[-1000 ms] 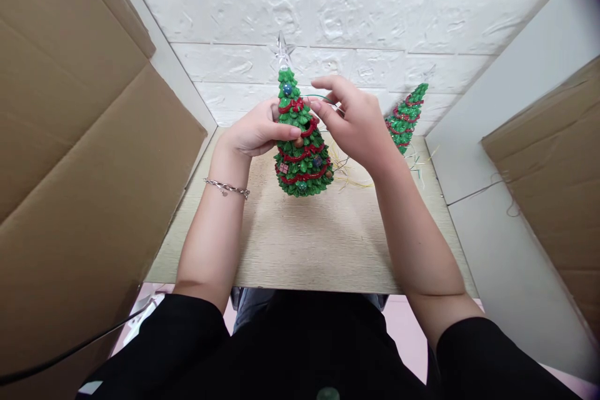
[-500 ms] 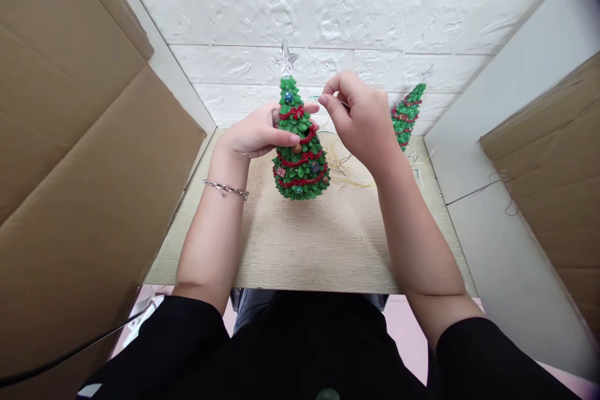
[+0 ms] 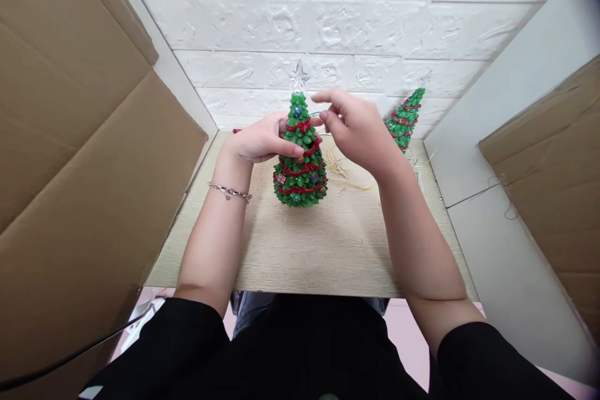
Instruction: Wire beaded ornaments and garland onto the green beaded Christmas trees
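Observation:
A small green Christmas tree figurine (image 3: 300,184) with red garlands, tiny gifts and a clear star top (image 3: 300,77) is upright in the middle. My left hand (image 3: 265,139) grips its upper half, thumb across the front, other fingers mostly hidden behind. My right hand (image 3: 354,128) is just right of the treetop, its index finger stretched apart from the thumb. A thin greenish wire (image 3: 315,114) shows near the right thumb; how it lies among the fingertips is hard to make out.
Loose yellow and white wires (image 3: 340,165) lie on the wooden table (image 3: 309,256) behind the tree. A second tree figurine (image 3: 407,119) leans at the back right. Something red (image 3: 237,130) shows behind my left hand. Cardboard (image 3: 94,156) and white panels flank the table; a white brick-patterned wall stands behind.
The tree has become more upright, its top shifting right and lower in view. My right hand's pinch on the thin wire has loosened, with the index finger lifting away from the thumb.

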